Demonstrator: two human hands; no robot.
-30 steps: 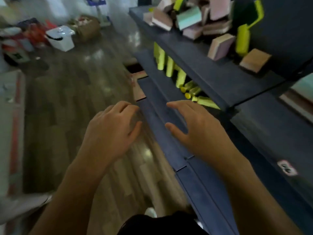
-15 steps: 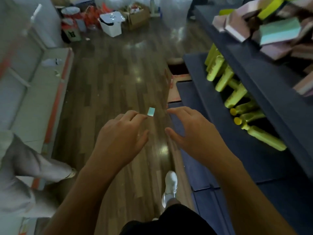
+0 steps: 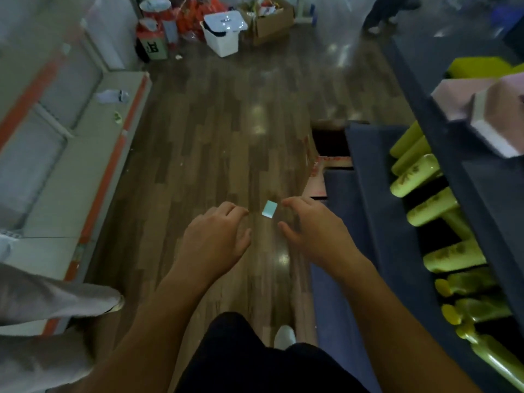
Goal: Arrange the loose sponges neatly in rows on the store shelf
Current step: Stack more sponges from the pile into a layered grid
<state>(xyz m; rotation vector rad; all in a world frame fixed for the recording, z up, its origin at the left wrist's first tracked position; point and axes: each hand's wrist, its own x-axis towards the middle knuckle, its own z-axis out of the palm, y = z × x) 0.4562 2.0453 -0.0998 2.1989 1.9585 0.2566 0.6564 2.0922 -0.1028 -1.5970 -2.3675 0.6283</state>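
Still empty, hands (image 3: 215, 245) (image 3: 319, 236) (spread), teal sponge (image 3: 269, 209) nearer

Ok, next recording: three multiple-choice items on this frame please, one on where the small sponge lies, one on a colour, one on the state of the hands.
1. Where does the small sponge lie?
A) on the top shelf
B) on the wooden floor, between the left hand and the right hand
C) in a white bin

2. What colour are the bottles on the lower shelf?
A) yellow-green
B) red
C) black

3. What do the hands hold?
A) the sponge, together
B) a bottle each
C) nothing

Answers: 1 B, it lies on the floorboards in the gap between them; 2 A, all show yellow-green; 3 C, the fingers are loosely spread and grasp nothing.
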